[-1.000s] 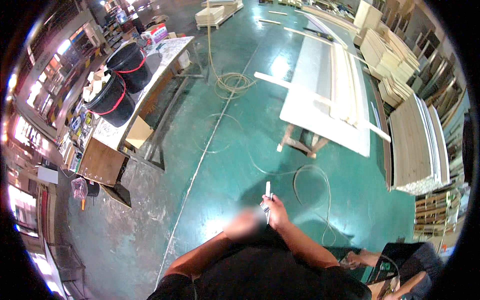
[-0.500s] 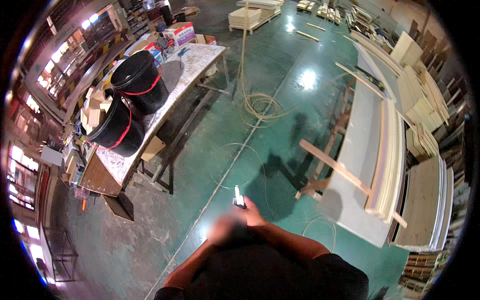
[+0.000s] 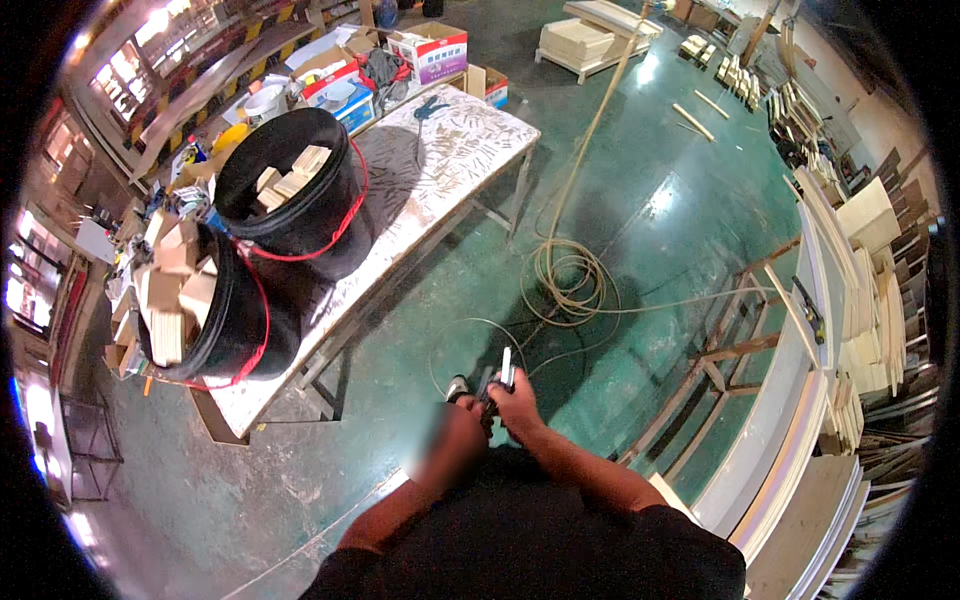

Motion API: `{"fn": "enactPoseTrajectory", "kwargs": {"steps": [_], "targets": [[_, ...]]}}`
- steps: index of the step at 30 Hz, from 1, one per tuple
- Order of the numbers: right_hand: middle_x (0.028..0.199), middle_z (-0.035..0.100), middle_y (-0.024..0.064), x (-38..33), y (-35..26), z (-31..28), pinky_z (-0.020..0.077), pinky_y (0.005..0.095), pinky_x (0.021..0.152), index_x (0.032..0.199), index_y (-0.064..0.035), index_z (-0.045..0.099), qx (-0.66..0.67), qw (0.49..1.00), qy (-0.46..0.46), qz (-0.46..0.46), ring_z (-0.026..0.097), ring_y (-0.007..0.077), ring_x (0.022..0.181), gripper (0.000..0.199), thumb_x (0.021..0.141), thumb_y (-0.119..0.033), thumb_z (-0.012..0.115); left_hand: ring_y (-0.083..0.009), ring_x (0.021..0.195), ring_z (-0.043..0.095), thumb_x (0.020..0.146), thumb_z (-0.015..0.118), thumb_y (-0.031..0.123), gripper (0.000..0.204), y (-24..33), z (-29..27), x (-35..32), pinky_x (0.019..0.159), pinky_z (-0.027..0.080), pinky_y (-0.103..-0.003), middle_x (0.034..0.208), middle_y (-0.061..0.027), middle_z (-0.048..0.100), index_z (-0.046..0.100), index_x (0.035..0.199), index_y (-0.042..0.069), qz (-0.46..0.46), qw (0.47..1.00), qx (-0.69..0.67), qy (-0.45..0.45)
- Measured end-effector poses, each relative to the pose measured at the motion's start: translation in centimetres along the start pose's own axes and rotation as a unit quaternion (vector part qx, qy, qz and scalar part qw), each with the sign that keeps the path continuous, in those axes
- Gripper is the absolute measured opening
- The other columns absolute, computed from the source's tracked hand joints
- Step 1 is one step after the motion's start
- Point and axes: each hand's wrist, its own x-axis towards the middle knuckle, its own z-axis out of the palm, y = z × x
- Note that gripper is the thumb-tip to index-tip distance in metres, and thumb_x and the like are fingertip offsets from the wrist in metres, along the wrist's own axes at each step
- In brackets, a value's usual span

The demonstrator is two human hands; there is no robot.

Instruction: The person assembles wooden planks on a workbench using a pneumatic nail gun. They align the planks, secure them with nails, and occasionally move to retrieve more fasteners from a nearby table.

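Both my hands are together in front of my body, low in the picture. My right hand [image 3: 514, 403] is closed round a small dark tool [image 3: 491, 392] with a narrow, bright white strip [image 3: 507, 366] standing up from it. The exact kind of tool does not show. Close against it on the left is my left hand [image 3: 458, 438], largely blurred. Its visible fingers are curled in beside the dark tool, and what they hold is hidden.
On the left, a long table [image 3: 462, 138] bears two black buckets [image 3: 325, 235] with wood pieces, plus boxes [image 3: 430, 57]. A coiled hose [image 3: 570, 285] lies on the green floor ahead. Boards on a metal frame [image 3: 735, 352] stand at right; a wood stack [image 3: 580, 45] lies far off.
My view has turned, bringing the table and buckets closer and shifting the board stand toward the lower right. My hands remain together, with the white strip still upright at my right hand.
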Motion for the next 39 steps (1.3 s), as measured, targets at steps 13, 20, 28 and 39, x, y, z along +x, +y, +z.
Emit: {"fn": "enactPoseTrajectory", "kwargs": {"steps": [13, 20, 28, 39], "targets": [[0.087, 0.059, 0.0025, 35.7, -10.2, -3.5, 0.0495, 0.0304, 0.064, 0.113, -0.0063, 0.053, 0.173, 0.983, 0.041, 0.039, 0.059, 0.0138, 0.074, 0.028, 0.091, -0.008, 0.070, -0.0141, 0.061, 0.052, 0.100, 0.058, 0.021, 0.029, 6.8, 4.7, 37.0, 0.049, 0.043, -0.031, 0.081, -0.0051, 0.057, 0.050, 0.121, 0.004, -0.091, 0.992, -0.069, 0.050], [0.091, 0.054, 0.0029, 60.6, -13.5, -1.7, 0.0436, 0.0352, 0.051, 0.102, -0.0147, 0.049, 0.155, 0.969, -0.040, 0.190, 0.052, 0.0172, 0.072, 0.015, 0.094, -0.015, 0.062, -0.0110, 0.055, 0.048, 0.098, 0.060, 0.021, 0.028, 9.0, 3.8, 47.5, 0.047, 0.041, -0.029, 0.072, -0.0035, 0.054, 0.050, 0.117, 0.003, -0.150, 0.950, -0.106, 0.252], [0.092, 0.061, 0.0135, 83.4, -13.2, 5.9, 0.0444, 0.0391, 0.049, 0.132, -0.0093, 0.042, 0.150, 0.976, -0.047, 0.154, 0.055, 0.0226, 0.063, 0.041, 0.094, -0.010, 0.057, -0.0239, 0.066, 0.063, 0.091, 0.063, 0.023, 0.034, 11.9, 2.4, 61.8, 0.063, 0.050, -0.039, 0.081, -0.0123, 0.068, 0.057, 0.117, 0.001, -0.107, 0.933, 0.092, 0.330], [0.118, 0.059, 0.0217, 89.5, -18.0, 3.8, 0.0495, 0.0540, 0.089, 0.108, -0.0068, 0.066, -0.544, 0.747, -0.212, -0.318, 0.056, 0.0426, 0.111, 0.023, 0.088, -0.015, 0.060, -0.0483, 0.093, 0.063, 0.095, 0.057, 0.018, 0.027, 16.0, 3.4, 74.6, 0.081, 0.049, -0.055, 0.103, -0.0263, 0.066, 0.052, 0.118, 0.006, 0.028, 0.921, 0.275, 0.274]]}}
